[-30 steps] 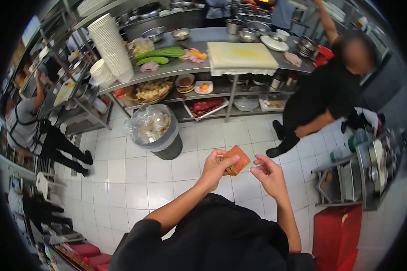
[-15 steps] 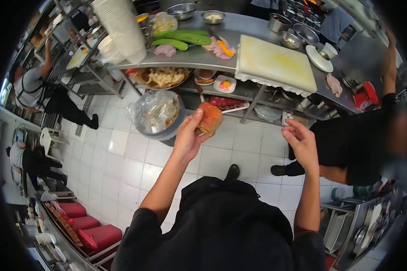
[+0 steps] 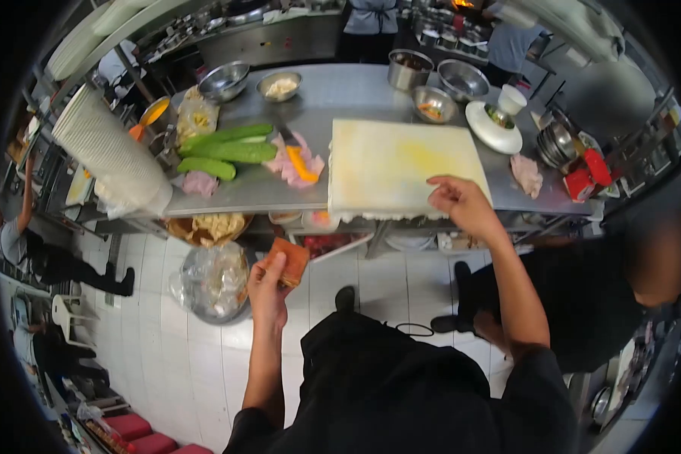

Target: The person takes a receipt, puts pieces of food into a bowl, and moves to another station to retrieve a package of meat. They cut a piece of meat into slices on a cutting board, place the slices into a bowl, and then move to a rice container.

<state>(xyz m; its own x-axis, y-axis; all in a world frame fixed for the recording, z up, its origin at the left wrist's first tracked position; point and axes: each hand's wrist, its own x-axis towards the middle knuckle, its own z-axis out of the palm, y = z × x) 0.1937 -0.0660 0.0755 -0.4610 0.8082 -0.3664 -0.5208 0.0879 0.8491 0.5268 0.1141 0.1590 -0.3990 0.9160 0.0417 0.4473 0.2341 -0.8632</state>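
My left hand (image 3: pixel 266 287) is closed around a squarish block (image 3: pixel 290 259), orange on its face and tan along the lower edge; its exact kind is unclear. It is held in front of the counter, beside the large plastic-covered tub (image 3: pixel 218 284) below. My right hand (image 3: pixel 464 203) reaches over the front right part of a thick white cutting board (image 3: pixel 386 163) with yellow stains. Its fingers are loosely bent and apart, holding nothing. Left of the board lie pink meat slices (image 3: pixel 280 168) with an orange strip (image 3: pixel 301 163) across them, and long green vegetables (image 3: pixel 231 145).
A tall stack of white containers (image 3: pixel 110 151) leans at the counter's left end. Metal bowls (image 3: pixel 465 79) line the back, with a white plate (image 3: pixel 499 136) on the right. Close on my right stands a person in black (image 3: pixel 560 303). Other people work farther off.
The view has shifted toward the counter. My right hand has moved from above the floor to over the cutting board. My left hand still holds the block.
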